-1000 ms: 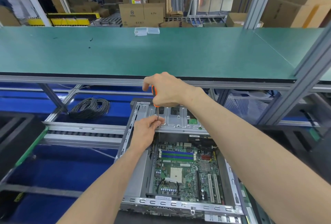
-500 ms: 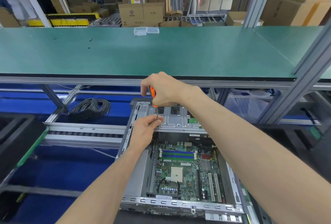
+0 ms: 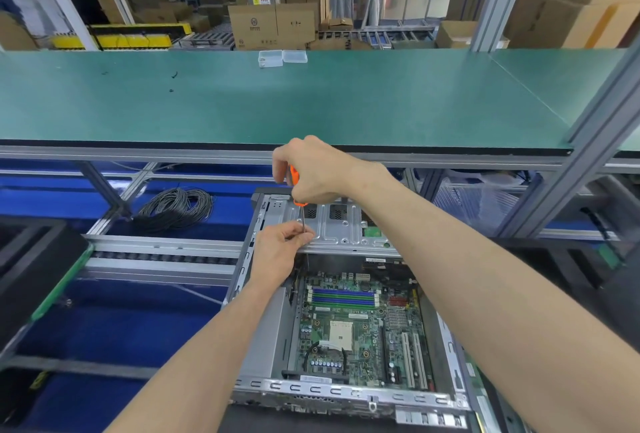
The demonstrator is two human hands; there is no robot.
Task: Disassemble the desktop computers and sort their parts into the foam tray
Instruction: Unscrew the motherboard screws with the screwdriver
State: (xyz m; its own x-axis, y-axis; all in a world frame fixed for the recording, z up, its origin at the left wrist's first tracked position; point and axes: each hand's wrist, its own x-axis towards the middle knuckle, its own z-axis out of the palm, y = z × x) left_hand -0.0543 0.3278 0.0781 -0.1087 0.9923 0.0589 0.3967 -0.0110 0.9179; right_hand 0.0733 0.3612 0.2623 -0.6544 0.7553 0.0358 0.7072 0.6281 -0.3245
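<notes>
- Right hand (image 3: 320,169) curled round the orange handle of a screwdriver (image 3: 295,179), held upright, shaft pointing down at the metal drive bracket (image 3: 341,228) at the far end of the open desktop case (image 3: 256,335).
- Left hand (image 3: 278,249) sits at the near-left edge of that bracket, thumb and fingertips pinching the lower screwdriver shaft where the tip meets the metal. Tip itself is hidden by the fingers.
- Case lies flat with its lid off, on the lower level just in front of the person, below the green workbench (image 3: 277,103).
- Motherboard (image 3: 360,332) is seated inside the case: blue and green RAM slots toward the far side, white CPU socket mid-board, expansion slots on the right.
- Coil of black cable (image 3: 175,207) lies on the blue surface to the left of the case, well apart from it.
- Two small clear plastic boxes (image 3: 282,57) sit at the far edge of the workbench.
- Cardboard boxes (image 3: 273,25) are stacked behind the bench.
</notes>
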